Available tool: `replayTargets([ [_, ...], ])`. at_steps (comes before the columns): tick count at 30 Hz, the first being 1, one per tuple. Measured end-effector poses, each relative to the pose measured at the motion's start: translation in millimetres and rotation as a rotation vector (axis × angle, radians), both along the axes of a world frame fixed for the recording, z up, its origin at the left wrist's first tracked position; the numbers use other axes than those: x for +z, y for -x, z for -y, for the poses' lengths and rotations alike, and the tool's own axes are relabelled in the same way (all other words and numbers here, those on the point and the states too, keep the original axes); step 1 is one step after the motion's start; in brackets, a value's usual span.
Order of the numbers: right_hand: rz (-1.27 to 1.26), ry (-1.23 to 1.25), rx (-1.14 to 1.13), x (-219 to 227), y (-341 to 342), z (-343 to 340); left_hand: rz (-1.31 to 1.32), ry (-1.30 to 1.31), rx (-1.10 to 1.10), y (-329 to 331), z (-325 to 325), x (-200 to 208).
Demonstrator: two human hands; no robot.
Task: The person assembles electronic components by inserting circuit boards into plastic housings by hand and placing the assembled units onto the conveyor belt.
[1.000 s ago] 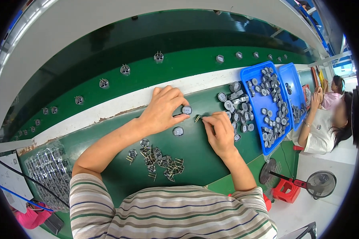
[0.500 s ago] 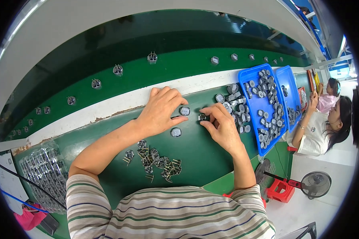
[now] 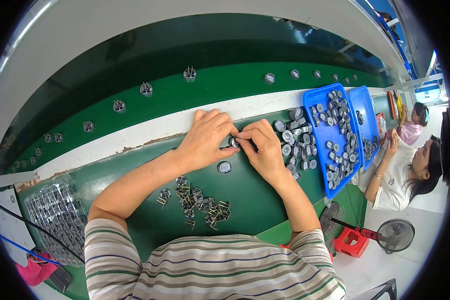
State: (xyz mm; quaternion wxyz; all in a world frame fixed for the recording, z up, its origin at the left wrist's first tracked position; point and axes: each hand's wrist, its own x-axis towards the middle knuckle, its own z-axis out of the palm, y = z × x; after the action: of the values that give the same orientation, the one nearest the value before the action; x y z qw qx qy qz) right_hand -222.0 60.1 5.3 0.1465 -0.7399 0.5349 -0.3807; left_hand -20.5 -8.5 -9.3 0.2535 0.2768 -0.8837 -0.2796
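On the green bench, my left hand [image 3: 208, 136] steadies a small round grey housing [image 3: 234, 143] between thumb and fingertips. My right hand [image 3: 263, 150] pinches a small circuit board against the top of that housing; the fingers mostly hide the board. A second grey housing [image 3: 224, 167] stands just below my left hand. Toward my body lies a loose heap of small circuit boards with metal pins [image 3: 199, 200]. Right of my right hand, several more grey housings [image 3: 297, 140] are piled on the bench.
A blue tray [image 3: 319, 134] full of housings stands at the right, a second blue tray [image 3: 363, 102] beyond it. Past a white ledge [image 3: 150, 135], a green belt [image 3: 225, 82] carries spaced units. Clear plastic trays [image 3: 57, 210] lie left. A co-worker [image 3: 390, 170] sits right.
My right hand has moved left, bringing the circuit board to the housing at my left hand's fingertips. The left fingers have closed in on that housing.
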Motion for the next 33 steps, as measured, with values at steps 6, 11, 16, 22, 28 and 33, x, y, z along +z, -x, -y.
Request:
replayTargets([
  [6, -0.098, 0.037, 0.043, 2, 2, 1, -0.021, -0.017, 0.0, 1, 0, -1],
  [11, -0.047, 0.004, -0.059, 14, -5, -19, -0.029, -0.01, 0.014, 1, 11, 2],
  [16, -0.008, -0.104, 0.202, 19, -23, -46, 0.04, 0.226, 0.197, -6, 75, 11],
  [22, -0.054, -0.262, 0.42, 42, -36, -87, 0.314, 0.256, 0.346, 5, 117, 11],
  [28, -0.002, -0.505, 0.52, 35, -18, -108, 0.269, 0.243, 0.212, 21, 74, 26],
  [33, 0.123, -0.514, 0.46, 29, -13, -106, 0.109, 0.309, 0.16, 23, 49, 22],
])
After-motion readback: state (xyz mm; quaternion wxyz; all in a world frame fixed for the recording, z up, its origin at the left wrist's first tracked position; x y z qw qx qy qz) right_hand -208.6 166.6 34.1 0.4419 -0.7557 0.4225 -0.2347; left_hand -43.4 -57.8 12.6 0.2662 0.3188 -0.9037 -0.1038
